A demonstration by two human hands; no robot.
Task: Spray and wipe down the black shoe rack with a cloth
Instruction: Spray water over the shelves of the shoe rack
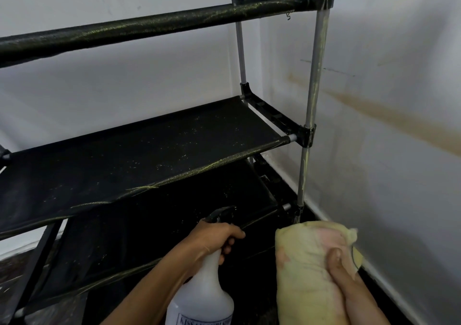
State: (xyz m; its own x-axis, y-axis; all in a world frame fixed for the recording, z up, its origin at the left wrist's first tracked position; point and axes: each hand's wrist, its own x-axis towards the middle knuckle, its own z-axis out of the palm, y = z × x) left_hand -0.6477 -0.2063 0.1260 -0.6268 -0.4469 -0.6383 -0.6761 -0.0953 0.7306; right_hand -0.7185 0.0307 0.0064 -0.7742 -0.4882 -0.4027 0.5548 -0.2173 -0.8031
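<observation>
Fabric-shelved black shoe rack (154, 147), dusty, metal-poled.

- Left hand (219, 237) grips the neck of a white spray bottle (202, 292), nozzle toward the black shoe rack (149, 155).
- Right hand (349, 282) holds a yellowish cloth (309, 262) beside the rack's front post (309, 115).

The left forearm reaches up from the lower edge toward the middle; its hand (219, 237) curls around the neck of a translucent white plastic spray bottle (202, 289), fingers wrapped at the black trigger head. The right hand (341, 275) lies under a folded pale yellow cloth (306, 262); its thumb presses on top.
</observation>
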